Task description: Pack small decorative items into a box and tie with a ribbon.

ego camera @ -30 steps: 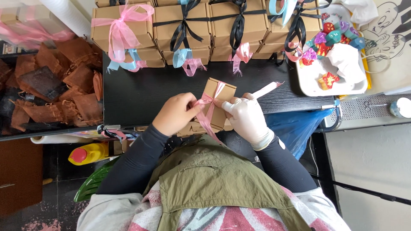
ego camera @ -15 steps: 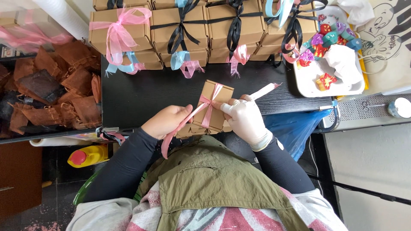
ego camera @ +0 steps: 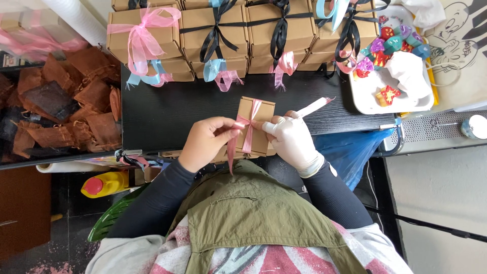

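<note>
A small brown cardboard box lies on the black table close to my body, wrapped with a pink ribbon. My left hand, bare, pinches the ribbon at the crossing on the box's left side; one loose ribbon end hangs down toward my lap. My right hand, in a white glove, presses on the box's right side and holds the other ribbon end, which sticks out to the upper right.
Several ribboned brown boxes are stacked along the table's far edge. Brown organza bags fill a bin at left. A white tray with colourful trinkets sits at right. A yellow bottle stands below left.
The box has turned from tilted to nearly square with the table. My left hand has shifted right to the ribbon crossing, and the loose ribbon end now hangs straight down.
</note>
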